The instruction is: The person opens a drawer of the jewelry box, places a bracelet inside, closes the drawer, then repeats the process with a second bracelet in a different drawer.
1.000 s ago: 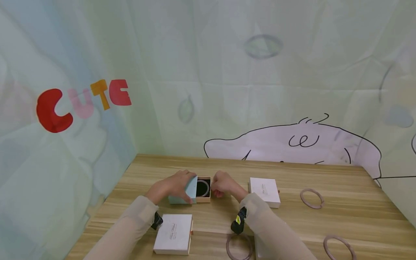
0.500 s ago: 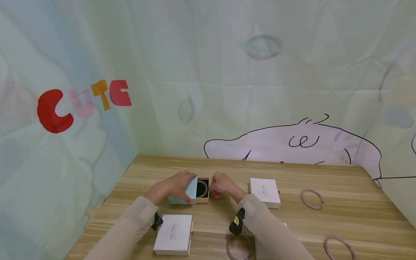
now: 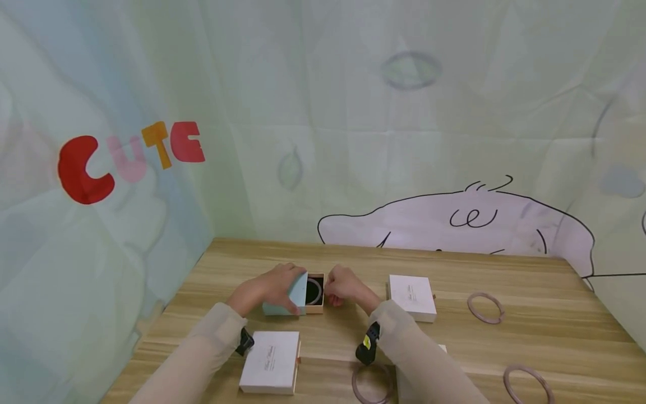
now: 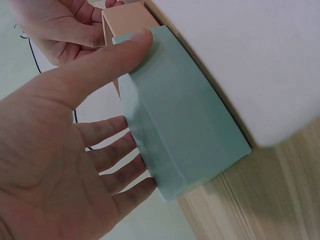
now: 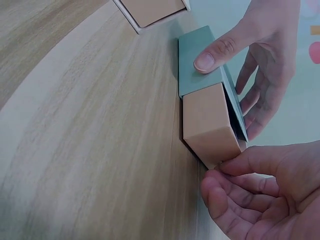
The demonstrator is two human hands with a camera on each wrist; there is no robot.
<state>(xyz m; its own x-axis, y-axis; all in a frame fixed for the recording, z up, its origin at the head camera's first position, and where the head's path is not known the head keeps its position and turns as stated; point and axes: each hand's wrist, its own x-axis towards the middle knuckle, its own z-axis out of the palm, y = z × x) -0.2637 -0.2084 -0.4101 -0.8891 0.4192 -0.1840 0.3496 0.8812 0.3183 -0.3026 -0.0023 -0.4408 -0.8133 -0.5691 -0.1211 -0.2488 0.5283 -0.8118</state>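
Backdrop (image 3: 323, 112): "CUTE" (image 3: 133, 171) | white box (image 3: 270, 362) script illegible | left grip (image 3: 275, 289) holds teal sleeve (image 4: 172, 110) | right grip (image 3: 345, 284) pinches drawer (image 5: 205, 112)

The backdrop (image 3: 303, 101) bears the word "CUTE" (image 3: 138, 154).

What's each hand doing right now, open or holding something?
Left hand: holding the light-blue sleeve, thumb against one side, fingers opposite.
Right hand: pinching at the outer end of the peach drawer.
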